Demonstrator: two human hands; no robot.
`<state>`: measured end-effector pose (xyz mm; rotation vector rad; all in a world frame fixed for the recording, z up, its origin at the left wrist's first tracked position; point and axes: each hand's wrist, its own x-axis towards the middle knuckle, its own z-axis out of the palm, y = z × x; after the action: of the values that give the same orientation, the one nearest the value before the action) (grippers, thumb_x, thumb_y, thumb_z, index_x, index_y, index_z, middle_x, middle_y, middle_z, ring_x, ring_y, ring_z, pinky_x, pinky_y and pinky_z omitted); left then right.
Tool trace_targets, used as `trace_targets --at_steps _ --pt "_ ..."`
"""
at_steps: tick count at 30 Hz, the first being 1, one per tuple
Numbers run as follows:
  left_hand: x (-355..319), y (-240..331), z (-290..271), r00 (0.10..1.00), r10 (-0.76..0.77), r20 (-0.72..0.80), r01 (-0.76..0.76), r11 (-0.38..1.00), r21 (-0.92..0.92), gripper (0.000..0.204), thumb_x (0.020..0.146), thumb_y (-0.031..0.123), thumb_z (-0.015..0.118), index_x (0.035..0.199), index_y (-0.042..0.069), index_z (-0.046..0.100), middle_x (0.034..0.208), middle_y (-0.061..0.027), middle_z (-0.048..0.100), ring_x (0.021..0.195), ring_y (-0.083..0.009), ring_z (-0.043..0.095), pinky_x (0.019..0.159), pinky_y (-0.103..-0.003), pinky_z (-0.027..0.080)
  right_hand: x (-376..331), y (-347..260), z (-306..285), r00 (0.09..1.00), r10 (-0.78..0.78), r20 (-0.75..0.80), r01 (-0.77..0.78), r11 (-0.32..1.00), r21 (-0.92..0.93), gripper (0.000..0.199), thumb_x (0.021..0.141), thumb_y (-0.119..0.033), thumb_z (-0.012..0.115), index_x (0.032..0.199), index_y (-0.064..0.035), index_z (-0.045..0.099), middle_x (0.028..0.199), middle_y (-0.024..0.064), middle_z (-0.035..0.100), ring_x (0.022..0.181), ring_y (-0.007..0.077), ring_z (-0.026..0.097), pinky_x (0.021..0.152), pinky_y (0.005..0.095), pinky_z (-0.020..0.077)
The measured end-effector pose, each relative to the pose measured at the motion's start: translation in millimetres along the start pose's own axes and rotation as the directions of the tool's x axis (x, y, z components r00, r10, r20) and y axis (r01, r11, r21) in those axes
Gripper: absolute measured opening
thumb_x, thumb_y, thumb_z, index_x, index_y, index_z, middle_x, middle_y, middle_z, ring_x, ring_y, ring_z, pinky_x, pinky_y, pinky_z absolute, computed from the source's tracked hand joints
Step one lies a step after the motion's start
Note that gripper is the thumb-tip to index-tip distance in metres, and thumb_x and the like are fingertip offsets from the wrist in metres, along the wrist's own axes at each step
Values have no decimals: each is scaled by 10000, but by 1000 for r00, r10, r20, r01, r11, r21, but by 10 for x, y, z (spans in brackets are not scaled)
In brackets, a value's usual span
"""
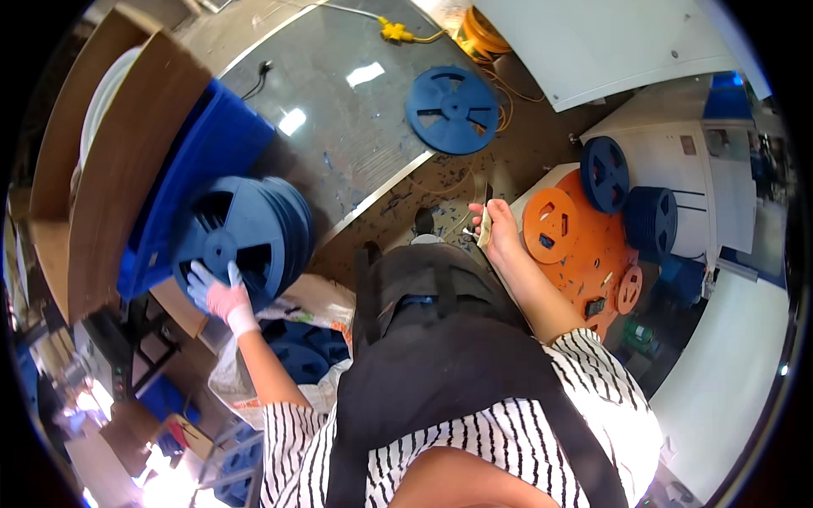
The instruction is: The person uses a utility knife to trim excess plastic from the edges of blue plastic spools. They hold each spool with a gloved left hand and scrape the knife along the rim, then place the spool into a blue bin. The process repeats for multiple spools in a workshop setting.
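Observation:
My left hand (222, 296), in a pale glove with a pink palm, lies with fingers spread against the face of a stack of blue plastic reels (292, 229). The stack leans on its side at the left, next to a blue bin (157, 245). My bare right hand (501, 229) is closed around a slim tool (485, 230) with a pale handle and a dark upper end; its exact kind is unclear. Beside that hand an orange reel (546, 222) lies on an orange surface (584, 271). Farther off, a single blue reel (453, 110) lies at the grey tabletop's edge.
A brown cardboard box (127, 169) stands at far left. Below my left arm, a white sack (241, 372) contains blue reels. More blue reels (650, 222) stand at the right near white cabinets (627, 42). A yellow plug (395, 31) and cable cross the grey table (339, 127); blue scraps litter the floor.

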<state>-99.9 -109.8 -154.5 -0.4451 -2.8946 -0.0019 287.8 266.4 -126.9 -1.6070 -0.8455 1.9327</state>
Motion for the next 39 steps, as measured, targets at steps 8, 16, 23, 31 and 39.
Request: trace_targets --at_steps 8,16,23,31,39 --pt "-843 1247 -510 893 443 72 -411 872 -267 755 868 253 661 1511 -16 373 1545 -287 368 1425 -537 292 1175 -605 233 2150 623 -958 956 156 -249 -132 985 107 138 1045 -232 550 1068 -95 556 870 48 620 738 175 616 572 357 537" --pt "-1556 1659 -214 714 473 515 -322 876 -359 779 917 335 620 1540 -26 325 1594 -258 301 1492 -464 228 1213 -551 163 4265 682 -1072 877 -61 -476 125 987 103 182 1031 -183 580 1116 -27 619 953 93 675 837 222 645 763 392 555" --pt "-1622 1902 -4 709 411 573 -198 896 -398 831 933 414 631 1555 -26 299 1565 -264 350 1469 -450 289 1210 -504 212 4704 639 -1130 933 -129 -336 112 991 -70 127 1027 -159 583 1027 -38 624 875 45 650 767 151 618 689 309 520" --pt "-1496 2125 -8 705 528 473 -266 815 -515 793 927 380 652 1549 7 331 1543 -229 406 1422 -442 361 1176 -489 285 3663 233 -660 740 -645 -194 466 698 -544 126 891 -110 702 903 1 644 964 99 623 860 252 623 790 354 502" --pt "-1180 2309 -171 674 644 362 -326 699 -636 732 869 245 686 1495 -15 411 1494 -274 440 1412 -475 361 1196 -513 264 1944 -424 -47 575 -815 69 633 391 -669 61 905 -70 665 931 -23 637 1000 102 600 869 292 631 783 367 520"
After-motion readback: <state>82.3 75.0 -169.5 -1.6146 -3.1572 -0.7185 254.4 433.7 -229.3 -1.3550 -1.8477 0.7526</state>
